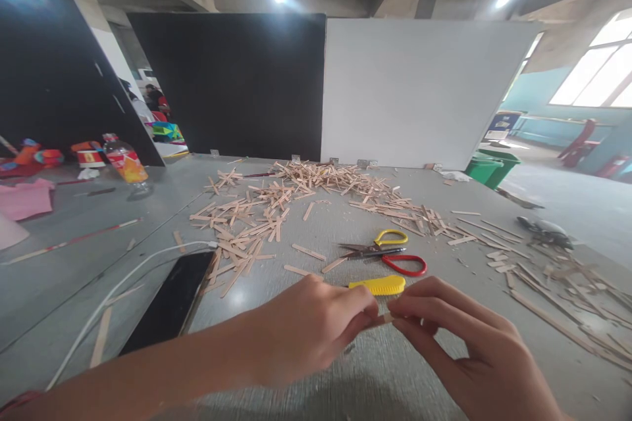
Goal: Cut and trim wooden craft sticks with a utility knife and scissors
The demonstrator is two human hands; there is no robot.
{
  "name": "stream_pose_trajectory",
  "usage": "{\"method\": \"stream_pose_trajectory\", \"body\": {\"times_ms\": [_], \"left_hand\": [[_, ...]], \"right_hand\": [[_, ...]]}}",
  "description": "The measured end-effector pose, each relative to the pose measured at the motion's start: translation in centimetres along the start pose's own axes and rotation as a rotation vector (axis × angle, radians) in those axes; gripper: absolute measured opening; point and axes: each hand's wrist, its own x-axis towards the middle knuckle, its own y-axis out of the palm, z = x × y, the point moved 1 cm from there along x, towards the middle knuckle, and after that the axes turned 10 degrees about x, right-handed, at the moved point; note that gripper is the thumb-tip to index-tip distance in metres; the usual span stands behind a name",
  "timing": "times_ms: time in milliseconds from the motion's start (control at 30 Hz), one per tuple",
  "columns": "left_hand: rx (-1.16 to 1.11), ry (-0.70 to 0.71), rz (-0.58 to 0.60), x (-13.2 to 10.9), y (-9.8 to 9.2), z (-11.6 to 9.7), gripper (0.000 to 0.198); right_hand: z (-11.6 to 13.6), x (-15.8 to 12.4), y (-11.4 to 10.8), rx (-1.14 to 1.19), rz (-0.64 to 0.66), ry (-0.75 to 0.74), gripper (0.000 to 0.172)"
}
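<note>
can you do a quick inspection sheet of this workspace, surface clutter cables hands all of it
surface: grey table, scattered with wood scraps
things in work: small wooden piece, between the fingertips
clutter: wooden sticks heaped and scattered; scissors and yellow-handled tool beyond the hands; phone and bottle to the left
hands: left hand and right hand both pinch the piece
cables: white cable reaches the phone's far end; connection unclear
surroundings: black panel, white panel, green bins
</note>
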Motion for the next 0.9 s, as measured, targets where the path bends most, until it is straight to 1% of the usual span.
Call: {"method": "stream_pose_trajectory", "body": {"times_ms": [100,267,467,567,733,900], "left_hand": [[0.030,0.003,0.035,-0.1,0.1,-0.1,0.015],[0.164,0.039,0.085,-0.2,-0.1,-0.2,0.016],[0.202,0.080,0.110,-0.2,-0.1,-0.1,0.014],[0.242,0.075,0.121,-0.2,0.0,-0.1,0.015],[0.289,0.073,0.174,-0.2,0.3,-0.1,0.013],[0.251,0.067,0.161,-0.2,0.6,0.2,0.009]], "right_hand": [[0.0,0.0,0.0,0.006,0.006,0.014,0.014],[0.0,0.0,0.3,0.018,0.026,0.018,0.015],[-0.1,0.0,0.7,0.049,0.020,-0.011,0.016],[-0.3,0.1,0.8,0.070,0.054,-0.011,0.016],[-0.6,0.4,1.0,0.104,0.094,-0.024,0.016],[-1.0,0.2,1.0,0.138,0.174,0.008,0.017]]}}
